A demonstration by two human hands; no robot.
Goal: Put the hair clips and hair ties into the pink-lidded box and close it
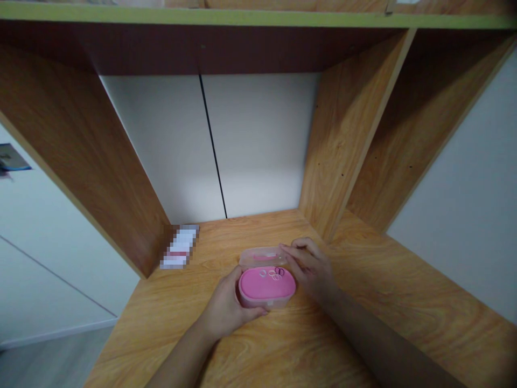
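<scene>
A small oval plastic box [266,288] with a pink top and translucent sides sits on the wooden desk. Several thin hair ties [274,273], pale and dark, lie on its pink surface. My left hand [226,304] is wrapped round the box's left side, with the thumb along the front. Behind the box, its clear lid [258,258] stands tipped back, with a pink strip on it. The thumb and index finger of my right hand [313,269] are at the lid's right edge, and the other fingers are curled.
The wooden desk [210,242] runs back to a white panel [258,145]. Upright wooden boards [343,129] bound it, and a shelf [258,17] crosses overhead. A blurred white and red item [180,248] lies at the back left corner.
</scene>
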